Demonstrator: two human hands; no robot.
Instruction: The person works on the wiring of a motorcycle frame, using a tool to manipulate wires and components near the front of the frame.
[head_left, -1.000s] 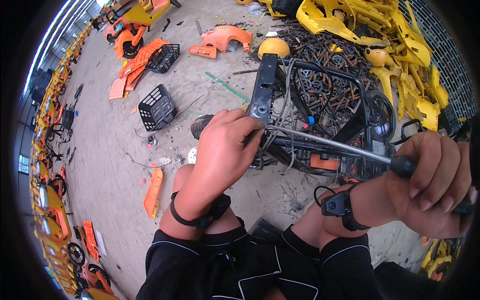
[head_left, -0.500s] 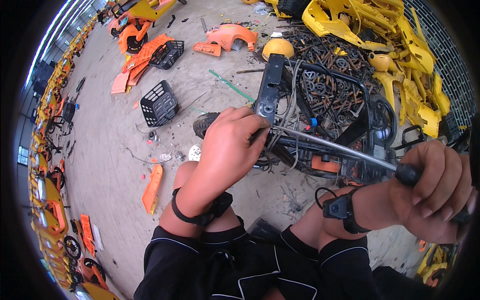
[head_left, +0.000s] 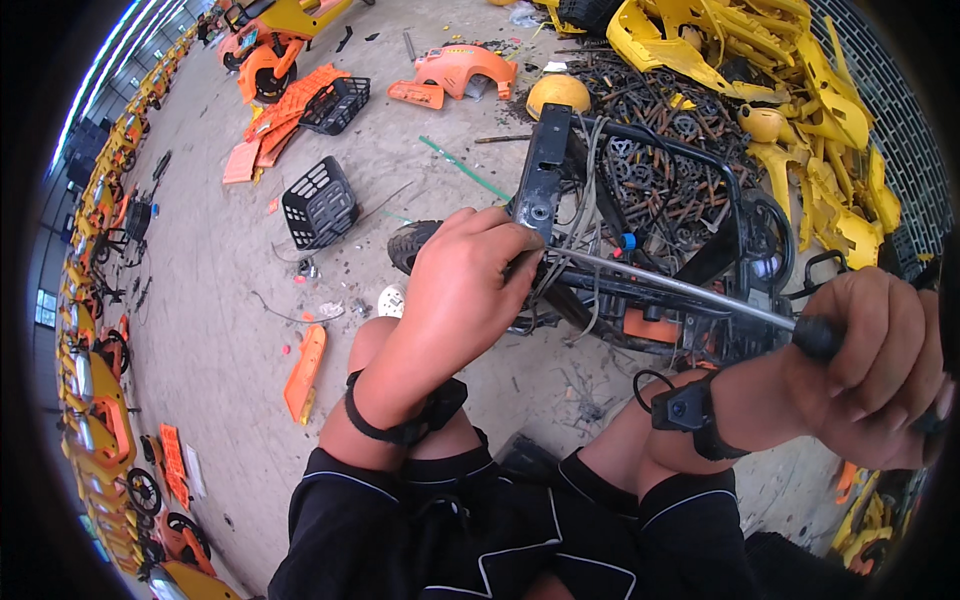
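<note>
1 head-worn fisheye view, looking steeply down, close over the hands

Left hand [head_left: 465, 280] curled in a grip, right hand [head_left: 875, 365] fisted.

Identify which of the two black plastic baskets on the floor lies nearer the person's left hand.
The nearer basket lies alone on bare concrete, just left of the left hand. The other basket sits farther away, against the flat orange panels.

Two black baskets [head_left: 320, 203], one screwdriver [head_left: 680, 292]
</note>
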